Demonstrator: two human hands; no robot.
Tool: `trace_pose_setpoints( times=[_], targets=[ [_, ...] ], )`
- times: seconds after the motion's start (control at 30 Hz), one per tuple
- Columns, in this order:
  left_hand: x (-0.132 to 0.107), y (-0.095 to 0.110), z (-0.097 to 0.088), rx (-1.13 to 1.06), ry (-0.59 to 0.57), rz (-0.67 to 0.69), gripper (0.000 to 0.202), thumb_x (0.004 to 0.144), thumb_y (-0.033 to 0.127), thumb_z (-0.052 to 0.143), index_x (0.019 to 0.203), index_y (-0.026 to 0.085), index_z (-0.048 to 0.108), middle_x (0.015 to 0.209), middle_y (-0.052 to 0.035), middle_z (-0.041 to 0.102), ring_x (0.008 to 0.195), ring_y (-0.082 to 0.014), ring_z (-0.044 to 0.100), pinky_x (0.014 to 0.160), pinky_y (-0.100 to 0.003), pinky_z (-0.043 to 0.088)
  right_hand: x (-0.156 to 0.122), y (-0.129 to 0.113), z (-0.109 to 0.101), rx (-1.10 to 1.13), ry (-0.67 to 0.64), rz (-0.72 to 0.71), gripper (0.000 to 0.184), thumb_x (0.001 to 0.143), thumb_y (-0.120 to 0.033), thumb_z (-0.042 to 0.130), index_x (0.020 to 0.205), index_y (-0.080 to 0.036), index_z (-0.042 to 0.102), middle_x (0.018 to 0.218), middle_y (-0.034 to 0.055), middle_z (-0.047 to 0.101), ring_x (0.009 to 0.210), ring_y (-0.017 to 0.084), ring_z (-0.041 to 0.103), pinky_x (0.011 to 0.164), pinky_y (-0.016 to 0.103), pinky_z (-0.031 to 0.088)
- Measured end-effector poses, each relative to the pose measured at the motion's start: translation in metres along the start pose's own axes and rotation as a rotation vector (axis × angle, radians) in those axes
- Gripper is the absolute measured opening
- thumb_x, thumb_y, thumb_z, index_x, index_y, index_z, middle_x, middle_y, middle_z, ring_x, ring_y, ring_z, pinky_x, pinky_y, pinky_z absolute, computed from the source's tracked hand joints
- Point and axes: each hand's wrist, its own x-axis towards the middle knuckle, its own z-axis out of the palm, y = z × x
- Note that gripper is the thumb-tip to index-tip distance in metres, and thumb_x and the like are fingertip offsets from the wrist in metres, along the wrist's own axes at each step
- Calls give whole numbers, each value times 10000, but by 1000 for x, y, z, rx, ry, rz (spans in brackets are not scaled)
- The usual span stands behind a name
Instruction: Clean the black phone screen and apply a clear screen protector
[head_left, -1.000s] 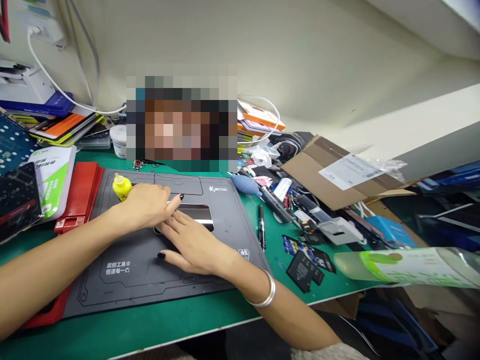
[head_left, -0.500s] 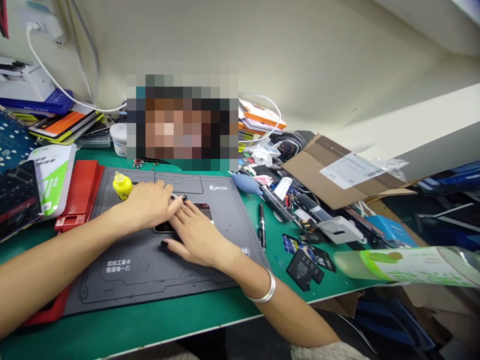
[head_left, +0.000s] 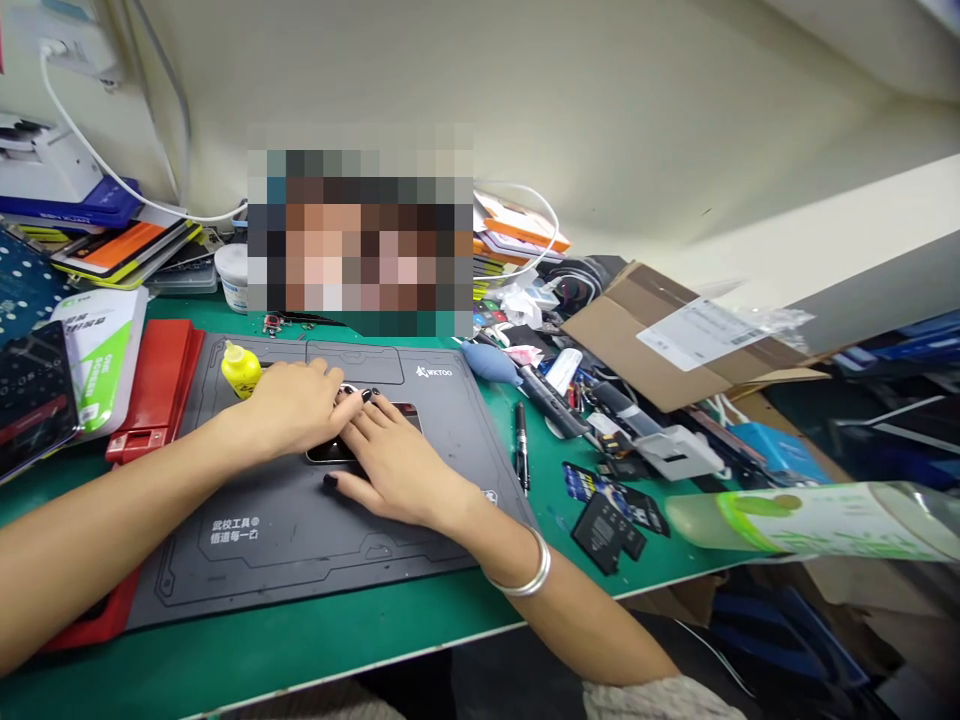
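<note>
Grey silicone work mat [head_left: 300, 540] lies on the green desk [head_left: 315, 650]; a dark glossy phone [head_left: 324, 453] sits flat near the mat's middle, mostly covered by both hands. Left hand [head_left: 292, 408]: palm down, fingers drawn together, tips on the phone's far edge; cannot tell whether they pinch anything small. Right hand [head_left: 397, 462]: laid flat over the phone's near half, fingers lightly spread, thumb out to the side on the mat. Judgement: the flat two-handed press keeps the phone from sliding, and the mat gives grip. Small yellow bottle [head_left: 241, 370] stands just beside the left wrist, within easy reach. Black pen [head_left: 520, 445] lies off the mat's right edge, near the right hand.
</note>
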Motion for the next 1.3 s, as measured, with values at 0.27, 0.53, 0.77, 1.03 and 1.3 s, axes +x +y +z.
trace_pose_setpoints(
  times=[0.27, 0.53, 0.77, 1.03, 1.3],
  targets=[
    [0, 0, 0, 54, -39, 40, 497, 1046, 361, 228, 1204, 100, 621, 1128, -209, 650, 999, -367, 642, 706, -416, 471, 0, -5, 1, 11, 2, -110, 675, 984, -525, 510, 1466, -55, 458, 1562, 203, 438, 1482, 355, 341, 1255, 549, 222],
    [0, 0, 0, 119, -59, 84, 436, 1035, 294, 275, 1213, 110, 628, 1123, -196, 649, 1011, -366, 639, 697, -402, 469, -1, 4, 0, 25, 43, -110, 615, 970, -480, 553, 1416, -58, 511, 1499, 203, 515, 1430, 354, 418, 1223, 555, 290],
    [1, -2, 2, 103, -38, 97, 470, 1050, 330, 262, 1277, 111, 611, 1121, -204, 645, 1003, -371, 635, 678, -399, 468, 0, 1, -3, 15, 57, -136, 471, 961, -443, 581, 1257, -80, 626, 1330, 198, 616, 1268, 349, 532, 1109, 535, 434],
    [2, -3, 5, 145, -52, 112, 462, 1063, 324, 264, 1288, 113, 608, 1108, -197, 648, 993, -356, 638, 690, -396, 483, 1, -6, 4, 42, 30, -205, 656, 972, -495, 539, 1421, -21, 484, 1516, 247, 461, 1468, 385, 333, 1237, 588, 244],
    [3, -8, 13, 133, 25, 155, 401, 1034, 306, 325, 1243, 159, 634, 1091, -176, 647, 970, -328, 630, 675, -361, 462, 1, 1, 2, 35, 28, -26, 676, 969, -481, 555, 1399, 33, 470, 1483, 312, 468, 1427, 392, 404, 1219, 578, 299]
  ],
)
